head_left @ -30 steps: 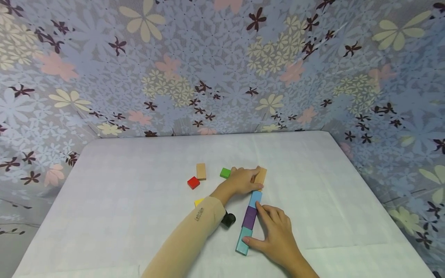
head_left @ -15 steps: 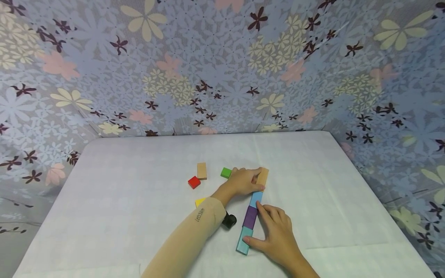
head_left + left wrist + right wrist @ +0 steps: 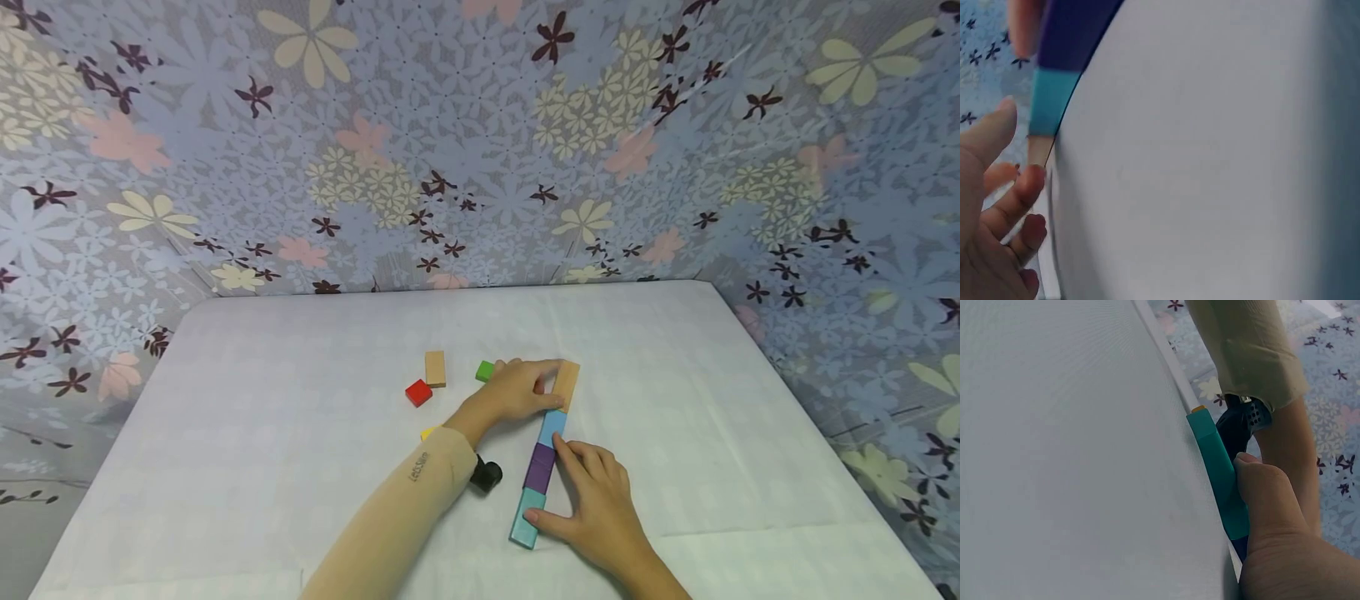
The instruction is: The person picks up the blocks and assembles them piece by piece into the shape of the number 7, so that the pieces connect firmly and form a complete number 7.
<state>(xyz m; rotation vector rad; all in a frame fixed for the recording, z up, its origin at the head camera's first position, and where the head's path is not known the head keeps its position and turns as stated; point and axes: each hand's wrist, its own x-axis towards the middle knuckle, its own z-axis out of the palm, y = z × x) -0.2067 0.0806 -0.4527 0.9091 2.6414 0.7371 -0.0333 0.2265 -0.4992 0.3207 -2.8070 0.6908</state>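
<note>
Four colours of block lie end to end in a slanting row: a wooden block point(image 3: 568, 382) at the far end, then a light blue block point(image 3: 552, 426), a purple block point(image 3: 539, 468) and a teal block point(image 3: 526, 527) nearest me. My left hand point(image 3: 513, 392) is beside the wooden block's left side, fingers loosely bent. In the left wrist view its thumb stands apart from the row. My right hand point(image 3: 600, 504) spreads along the row's right side. Its thumb rests on the teal block, and its index fingertip touches near the light blue and purple blocks.
Left of the row lie another wooden block point(image 3: 435, 369), a red block point(image 3: 418, 392), a green block point(image 3: 484, 371) partly behind my left hand, and a yellow piece point(image 3: 429, 433) mostly hidden by the sleeve. A black wrist camera point(image 3: 487, 476) sits under the left forearm.
My left hand has eased slightly left, its thumb drawing back from the wooden block. The right hand and the row of blocks look the same.
</note>
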